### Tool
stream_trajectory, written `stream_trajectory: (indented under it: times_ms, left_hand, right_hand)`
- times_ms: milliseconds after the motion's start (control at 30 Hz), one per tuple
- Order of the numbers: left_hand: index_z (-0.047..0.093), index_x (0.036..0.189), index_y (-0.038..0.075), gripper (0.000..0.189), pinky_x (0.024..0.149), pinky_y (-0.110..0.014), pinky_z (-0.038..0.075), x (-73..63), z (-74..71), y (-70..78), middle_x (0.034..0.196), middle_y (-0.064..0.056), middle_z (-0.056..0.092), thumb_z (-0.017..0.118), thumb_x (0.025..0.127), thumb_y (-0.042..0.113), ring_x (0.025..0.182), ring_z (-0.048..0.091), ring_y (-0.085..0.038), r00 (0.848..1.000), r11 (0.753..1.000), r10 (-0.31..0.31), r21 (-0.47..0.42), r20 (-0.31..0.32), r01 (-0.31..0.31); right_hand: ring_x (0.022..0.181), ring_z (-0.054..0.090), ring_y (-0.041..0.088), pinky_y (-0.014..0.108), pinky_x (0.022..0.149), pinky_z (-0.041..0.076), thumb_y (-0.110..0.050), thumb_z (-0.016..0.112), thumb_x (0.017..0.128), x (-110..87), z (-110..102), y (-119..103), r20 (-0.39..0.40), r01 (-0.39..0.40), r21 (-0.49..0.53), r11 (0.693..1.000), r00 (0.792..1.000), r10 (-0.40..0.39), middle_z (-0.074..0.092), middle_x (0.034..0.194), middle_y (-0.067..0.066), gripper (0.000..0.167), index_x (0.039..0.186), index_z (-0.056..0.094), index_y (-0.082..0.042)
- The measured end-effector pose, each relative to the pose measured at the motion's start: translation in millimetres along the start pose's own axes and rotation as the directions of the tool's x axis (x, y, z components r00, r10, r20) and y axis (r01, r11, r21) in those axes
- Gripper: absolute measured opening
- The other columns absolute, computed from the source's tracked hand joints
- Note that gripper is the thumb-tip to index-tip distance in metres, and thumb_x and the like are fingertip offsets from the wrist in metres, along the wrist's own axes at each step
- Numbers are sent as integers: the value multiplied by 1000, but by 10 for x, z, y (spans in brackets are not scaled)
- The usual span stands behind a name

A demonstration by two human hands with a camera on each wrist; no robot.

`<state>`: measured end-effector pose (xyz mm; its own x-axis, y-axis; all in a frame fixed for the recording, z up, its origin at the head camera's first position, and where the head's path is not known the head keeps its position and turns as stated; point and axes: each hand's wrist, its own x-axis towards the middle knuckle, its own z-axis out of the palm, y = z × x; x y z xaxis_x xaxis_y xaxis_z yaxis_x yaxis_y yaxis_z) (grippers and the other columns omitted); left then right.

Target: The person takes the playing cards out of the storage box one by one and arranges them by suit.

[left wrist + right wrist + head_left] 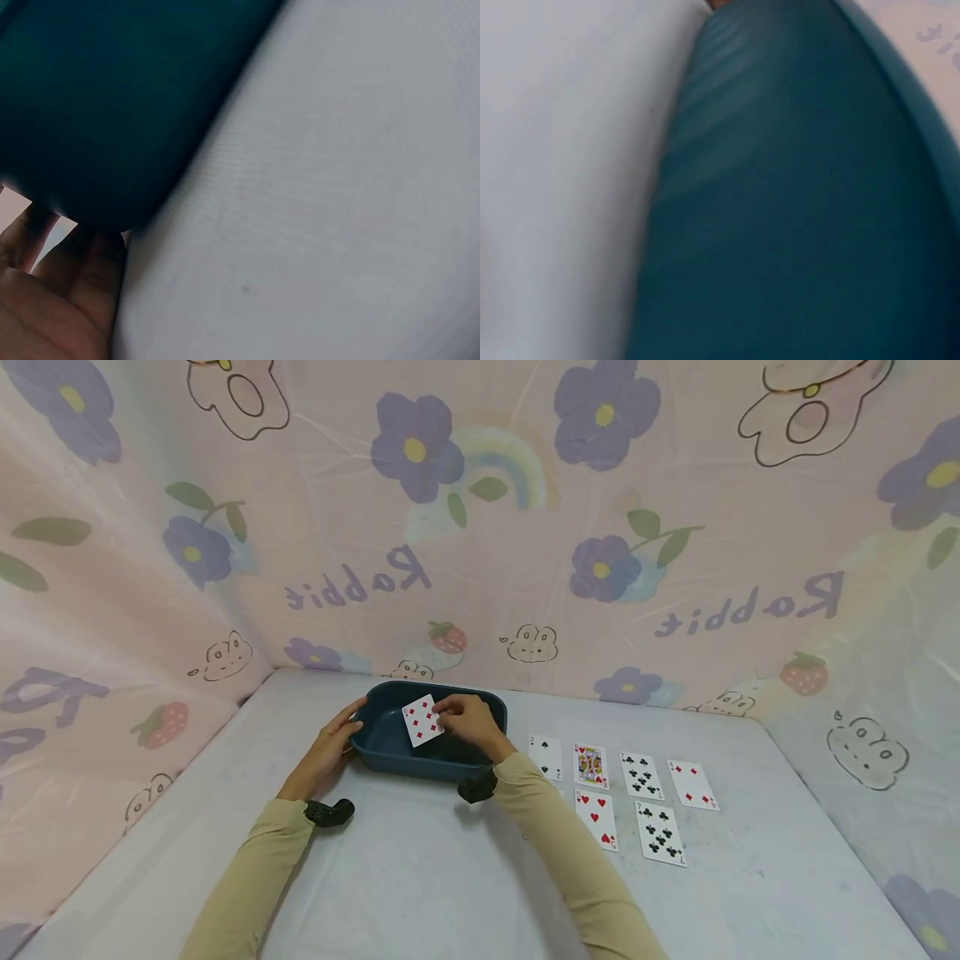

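A dark blue basin (416, 766) stands on the white table. At its left end my left hand (322, 752) holds the rim, and in the left wrist view the fingers (94, 274) are against the basin's edge. Over the basin, my right hand (467, 720) pinches a playing card (422, 722) by its right edge. The card is tilted, with red diamonds facing up. In the right wrist view the basin (795, 187) fills most of the picture, and neither the right hand nor the card shows there.
Right of the basin, several playing cards lie face up in two rows, among them a spades card (545, 758), a face card (591, 766) and a clubs card (660, 833). My right sleeve (570, 852) partly covers the front row. A patterned curtain (495, 560) stands behind the table.
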<state>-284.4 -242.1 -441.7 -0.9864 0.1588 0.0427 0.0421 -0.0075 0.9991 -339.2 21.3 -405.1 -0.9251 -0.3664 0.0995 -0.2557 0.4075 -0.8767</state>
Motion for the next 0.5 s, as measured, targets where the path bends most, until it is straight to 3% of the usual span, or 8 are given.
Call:
stream_trajectory:
  times_ms: [500]
  left_hand:
    - [21,156,17,52,110,-54,20,17,17,8,160,-11,7,37,106,16,142,14,-34,1000,999,-24,-24,-9,24]
  right_hand:
    - [70,57,12,23,63,48,-1,65,88,-165,-138,-93,-106,53,136,989,994,-38,65,81,5,18,104,71,0]
